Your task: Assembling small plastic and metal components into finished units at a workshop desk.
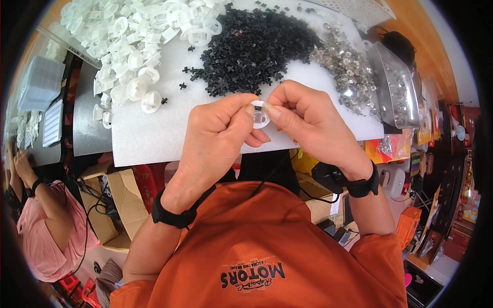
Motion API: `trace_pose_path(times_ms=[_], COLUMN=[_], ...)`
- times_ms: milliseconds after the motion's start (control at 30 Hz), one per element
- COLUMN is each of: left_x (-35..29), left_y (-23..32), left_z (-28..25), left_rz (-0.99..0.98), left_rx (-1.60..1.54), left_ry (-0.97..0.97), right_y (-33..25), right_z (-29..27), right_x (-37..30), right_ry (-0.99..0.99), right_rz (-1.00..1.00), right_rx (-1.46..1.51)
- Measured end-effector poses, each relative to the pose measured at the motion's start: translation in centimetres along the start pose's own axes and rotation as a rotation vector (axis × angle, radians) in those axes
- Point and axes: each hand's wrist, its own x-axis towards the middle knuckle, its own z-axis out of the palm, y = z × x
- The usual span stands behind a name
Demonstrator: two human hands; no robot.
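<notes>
small part (260,114): white with a clear middle, pinched between the left hand (218,138) and the right hand (308,123), just in front of the black heap
mat (149,138): plain white, under all three heaps
cross-shaped bits (251,46): black, one heap at the mat's middle
round pieces (133,41): white, heaped left of the black heap
metal bits (346,66): shiny silver, right of the black heap
tray (398,92): clear grey, silver bits inside, right of the silver heap
wristbands (172,215): black, one on each wrist
shirt (257,246): orange with dark print
neighbour's top (36,236): pink, far left of the mat
</notes>
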Motion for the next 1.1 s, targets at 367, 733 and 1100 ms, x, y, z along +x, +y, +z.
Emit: trace_pose_path(times_ms=[367,733,1100], left_x=[0.3,0.3,0.1], left_y=[-0.1,0.0,-0.7], left_z=[-0.2,-0.3,1.0], left_rz=[0.001,0.007,0.117], left_rx=[-0.074,-0.109,0.122], left_ry=[-0.053,-0.048,0.075], right_y=[-0.5,-0.2,0.1], right_z=[0.0,0.2,0.5], right_x=[0.1,0.3,0.2], right_ry=[-0.001,-0.017,-0.012], right_rz=[-0.006,-0.069,-0.022], right_rx=[-0.063,-0.129,-0.121])
